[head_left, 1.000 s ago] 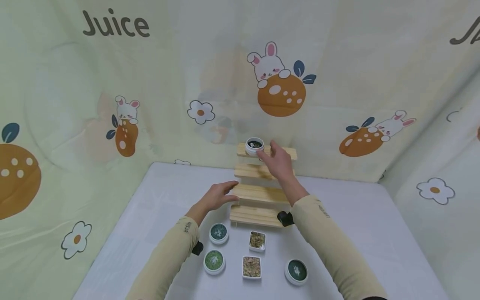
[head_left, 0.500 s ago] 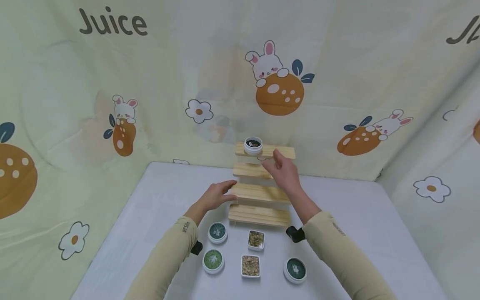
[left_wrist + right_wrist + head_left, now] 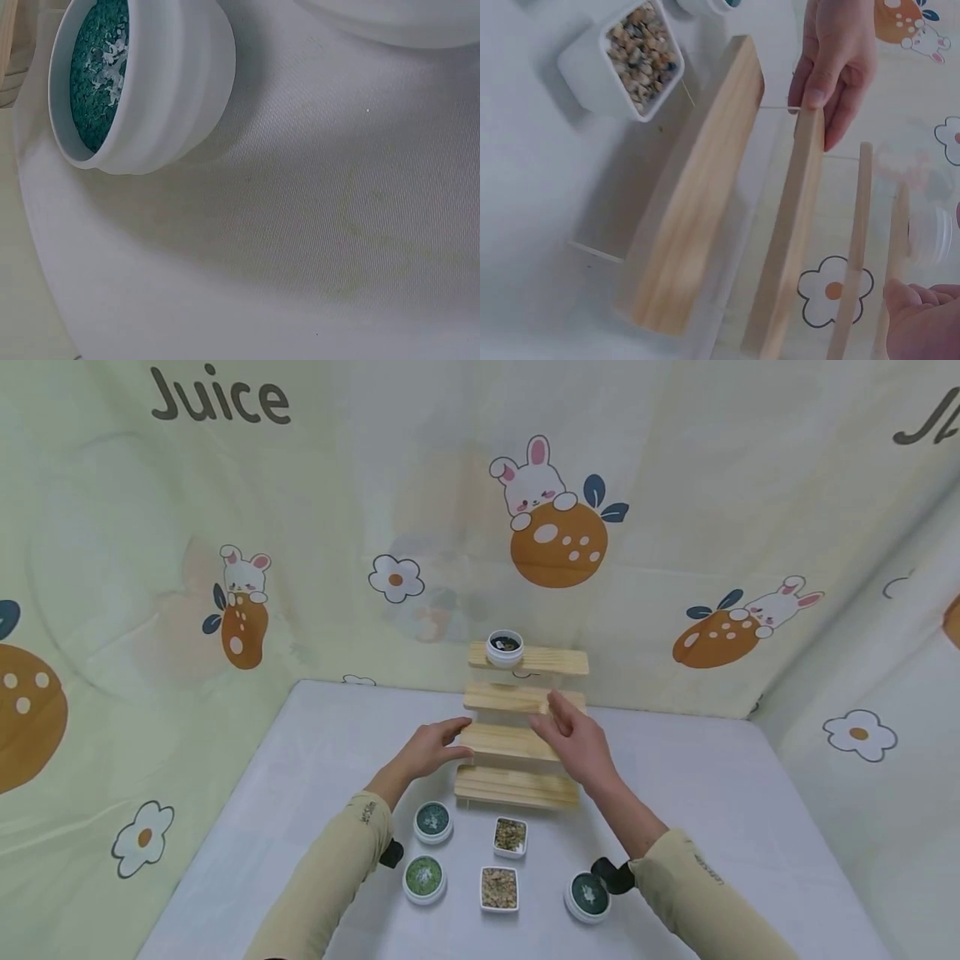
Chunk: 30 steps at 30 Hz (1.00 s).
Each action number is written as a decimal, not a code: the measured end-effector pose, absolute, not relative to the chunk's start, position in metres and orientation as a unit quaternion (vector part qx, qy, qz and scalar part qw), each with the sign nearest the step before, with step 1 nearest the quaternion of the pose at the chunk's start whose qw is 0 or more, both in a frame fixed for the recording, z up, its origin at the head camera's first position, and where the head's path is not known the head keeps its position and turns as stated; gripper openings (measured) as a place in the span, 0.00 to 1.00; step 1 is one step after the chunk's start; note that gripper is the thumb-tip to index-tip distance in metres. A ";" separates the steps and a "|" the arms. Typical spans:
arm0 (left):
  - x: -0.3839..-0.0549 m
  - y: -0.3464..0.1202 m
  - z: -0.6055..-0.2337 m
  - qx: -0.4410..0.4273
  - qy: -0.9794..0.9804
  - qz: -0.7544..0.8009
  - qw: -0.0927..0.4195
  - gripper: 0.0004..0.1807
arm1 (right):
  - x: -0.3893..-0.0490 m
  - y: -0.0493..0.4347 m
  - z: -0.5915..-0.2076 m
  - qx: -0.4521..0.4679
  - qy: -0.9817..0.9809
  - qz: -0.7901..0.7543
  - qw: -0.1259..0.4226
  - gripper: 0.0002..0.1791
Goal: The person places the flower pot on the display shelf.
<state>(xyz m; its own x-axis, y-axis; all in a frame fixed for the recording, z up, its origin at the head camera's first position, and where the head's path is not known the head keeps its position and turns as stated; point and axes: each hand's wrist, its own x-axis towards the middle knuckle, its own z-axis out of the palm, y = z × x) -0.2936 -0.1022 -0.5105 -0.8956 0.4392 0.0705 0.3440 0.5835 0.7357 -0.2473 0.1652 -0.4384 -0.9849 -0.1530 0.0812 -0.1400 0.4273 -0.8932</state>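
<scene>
A tiered wooden shelf stand [image 3: 517, 787] with several boards stands at the back of the table. My left hand [image 3: 431, 752] holds the left end of its second board from the bottom; the right wrist view shows the thumb on one face and the fingers behind. On the left of the top board sits a small round white pot [image 3: 504, 657] with dark contents. My right hand [image 3: 581, 747] is off the pot, holding nothing, its relaxed fingers overlapping the right side of the middle boards in the head view.
In front of the stand are round white pots with blue-green [image 3: 432, 821], green [image 3: 424, 878] and dark green [image 3: 589, 895] contents. Two square white dishes of gravel [image 3: 510, 837] [image 3: 499, 888] stand between them. A printed curtain [image 3: 322, 527] hangs behind the table.
My right hand has let go of the white pot on the top board and drawn back, down and to the right. The left hand keeps its hold.
</scene>
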 end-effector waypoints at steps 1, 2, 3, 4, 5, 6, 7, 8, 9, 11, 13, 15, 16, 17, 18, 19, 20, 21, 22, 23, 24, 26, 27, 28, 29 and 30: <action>-0.294 -0.102 -0.511 0.219 0.887 0.401 0.060 0.35 | -0.244 0.166 -0.440 -0.088 0.845 -0.528 0.009 0.44; -0.294 -0.102 -0.511 0.218 0.887 0.402 0.062 0.35 | -0.242 0.167 -0.442 -0.089 0.845 -0.527 0.011 0.44; -0.295 -0.102 -0.511 0.216 0.887 0.403 0.063 0.35 | -0.239 0.167 -0.444 -0.089 0.845 -0.527 0.012 0.45; -0.295 -0.102 -0.511 0.217 0.887 0.404 0.060 0.35 | -0.236 0.168 -0.447 -0.090 0.846 -0.525 0.014 0.45; -0.295 -0.102 -0.511 0.215 0.886 0.405 0.061 0.35 | -0.234 0.169 -0.449 -0.089 0.847 -0.524 0.015 0.45; -0.295 -0.102 -0.511 0.216 0.885 0.408 0.059 0.35 | -0.231 0.169 -0.451 -0.088 0.848 -0.522 0.017 0.45; -0.295 -0.103 -0.511 0.216 0.884 0.411 0.058 0.35 | -0.229 0.170 -0.454 -0.086 0.849 -0.522 0.018 0.45; -0.295 -0.103 -0.511 0.215 0.882 0.415 0.059 0.35 | -0.227 0.170 -0.456 -0.083 0.848 -0.523 0.019 0.45; -0.295 -0.103 -0.511 0.214 0.881 0.417 0.058 0.35 | -0.224 0.170 -0.458 -0.081 0.847 -0.525 0.021 0.45; -0.295 -0.104 -0.512 0.209 0.880 0.422 0.060 0.35 | -0.220 0.171 -0.461 -0.080 0.844 -0.529 0.021 0.44; -0.295 -0.105 -0.513 0.206 0.879 0.427 0.060 0.35 | -0.216 0.172 -0.464 -0.077 0.840 -0.536 0.022 0.43; -0.295 -0.106 -0.513 0.207 0.877 0.429 0.059 0.35 | -0.211 0.173 -0.467 -0.074 0.838 -0.540 0.022 0.42; -0.294 -0.106 -0.513 0.207 0.877 0.430 0.060 0.35 | -0.209 0.175 -0.468 -0.072 0.837 -0.541 0.022 0.42; -0.294 -0.106 -0.512 0.209 0.876 0.430 0.061 0.35 | -0.206 0.176 -0.470 -0.068 0.837 -0.543 0.022 0.42; -0.294 -0.106 -0.512 0.210 0.876 0.430 0.062 0.35 | -0.204 0.177 -0.472 -0.066 0.836 -0.544 0.022 0.42; -0.294 -0.106 -0.511 0.210 0.876 0.430 0.064 0.36 | -0.201 0.178 -0.473 -0.064 0.836 -0.544 0.023 0.42; -0.294 -0.105 -0.511 0.208 0.877 0.428 0.065 0.36 | -0.199 0.180 -0.475 -0.063 0.836 -0.544 0.024 0.43; -0.294 -0.105 -0.511 0.206 0.878 0.427 0.066 0.36 | -0.196 0.181 -0.476 -0.060 0.835 -0.546 0.024 0.44; -0.294 -0.105 -0.511 0.205 0.879 0.425 0.067 0.36 | -0.194 0.182 -0.478 -0.058 0.835 -0.546 0.024 0.44; -0.294 -0.104 -0.511 0.205 0.880 0.424 0.066 0.35 | -0.191 0.183 -0.479 -0.057 0.836 -0.546 0.024 0.44; -0.294 -0.104 -0.511 0.203 0.880 0.424 0.068 0.35 | -0.188 0.184 -0.481 -0.054 0.836 -0.546 0.026 0.44; -0.294 -0.103 -0.511 0.201 0.882 0.422 0.069 0.35 | -0.183 0.186 -0.484 -0.047 0.838 -0.543 0.029 0.44; -0.294 -0.103 -0.511 0.201 0.881 0.422 0.069 0.35 | -0.180 0.187 -0.486 -0.042 0.839 -0.542 0.031 0.43; -0.294 -0.103 -0.511 0.202 0.882 0.421 0.070 0.35 | -0.177 0.188 -0.488 -0.037 0.840 -0.540 0.033 0.43; -0.294 -0.102 -0.511 0.203 0.881 0.421 0.071 0.35 | -0.174 0.190 -0.489 -0.031 0.842 -0.537 0.035 0.42; -0.294 -0.101 -0.511 0.203 0.882 0.419 0.073 0.35 | -0.171 0.191 -0.491 -0.024 0.845 -0.532 0.039 0.42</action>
<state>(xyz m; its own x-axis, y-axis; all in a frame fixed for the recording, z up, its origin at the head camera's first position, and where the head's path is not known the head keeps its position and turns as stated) -0.2937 -0.1014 -0.5107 -0.9069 0.4192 0.0424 0.2975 0.5656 0.7692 -0.1712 0.1909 -0.4915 -0.9958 -0.0818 -0.0402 0.0010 0.4318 -0.9020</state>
